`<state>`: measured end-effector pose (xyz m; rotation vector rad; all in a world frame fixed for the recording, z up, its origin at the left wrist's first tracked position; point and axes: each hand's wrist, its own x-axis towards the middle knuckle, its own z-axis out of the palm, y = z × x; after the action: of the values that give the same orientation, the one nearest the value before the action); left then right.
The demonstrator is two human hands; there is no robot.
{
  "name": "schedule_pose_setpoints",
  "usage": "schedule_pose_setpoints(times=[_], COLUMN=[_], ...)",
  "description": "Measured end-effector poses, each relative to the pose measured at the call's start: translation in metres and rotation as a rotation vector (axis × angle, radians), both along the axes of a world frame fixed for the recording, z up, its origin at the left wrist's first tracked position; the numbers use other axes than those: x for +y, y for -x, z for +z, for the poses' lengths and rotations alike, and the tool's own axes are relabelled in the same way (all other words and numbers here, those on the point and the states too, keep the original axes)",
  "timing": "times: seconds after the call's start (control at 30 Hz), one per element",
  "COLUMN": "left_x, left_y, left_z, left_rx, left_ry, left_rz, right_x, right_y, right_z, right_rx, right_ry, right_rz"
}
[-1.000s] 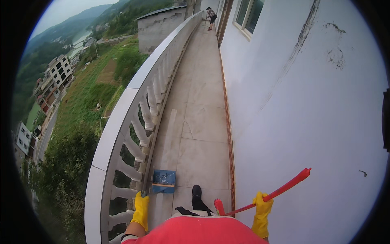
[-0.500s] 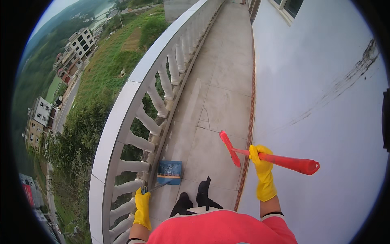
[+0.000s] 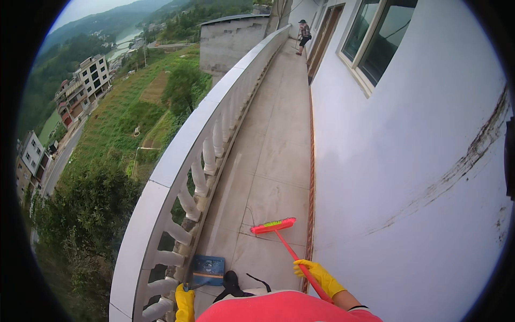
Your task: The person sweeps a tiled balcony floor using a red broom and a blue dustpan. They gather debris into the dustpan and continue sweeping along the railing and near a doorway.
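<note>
A yellow rubber glove covers each of my hands. My right hand (image 3: 321, 277), near the white wall, is wrapped round the red handle of a broom (image 3: 287, 245). Its red head with yellow-green bristles points ahead over the grey floor; whether it touches the floor I cannot tell. At the lower left, beside the balusters, my left hand (image 3: 184, 304) is closed on the handle of a blue dustpan (image 3: 208, 269). The pan lies low by the foot of the railing, with small pale bits visible in it. Part of the left hand is cut off by the lower edge.
A white balustrade (image 3: 177, 167) curves along the left, above a green slope with houses. On the right runs a white wall (image 3: 365, 177) with a window (image 3: 379, 40) and dark stains. Another person (image 3: 304, 37) stands at the walkway's far end, holding a long stick.
My right hand has swung the broom from lying sideways by the wall to pointing forward, its head farther ahead. The view has tipped up, bringing the other person fully into sight.
</note>
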<state>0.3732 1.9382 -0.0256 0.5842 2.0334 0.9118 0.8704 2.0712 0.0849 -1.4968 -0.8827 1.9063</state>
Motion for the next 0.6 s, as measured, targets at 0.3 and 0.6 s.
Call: schedule_pose_setpoints(times=[0.3,0.6], left_x=[0.136,0.266], left_y=[0.041,0.014], left_z=[-0.091,-0.112], left_rx=[0.116,-0.159], left_ry=[-0.111,-0.169], left_rz=[-0.167,-0.009], right_x=[0.024,0.243], right_y=[-0.007,-0.015], right_z=[-0.061,0.003], right_rx=[-0.278,-0.248], right_ry=[0.256,0.078], right_rz=[0.018,-0.062])
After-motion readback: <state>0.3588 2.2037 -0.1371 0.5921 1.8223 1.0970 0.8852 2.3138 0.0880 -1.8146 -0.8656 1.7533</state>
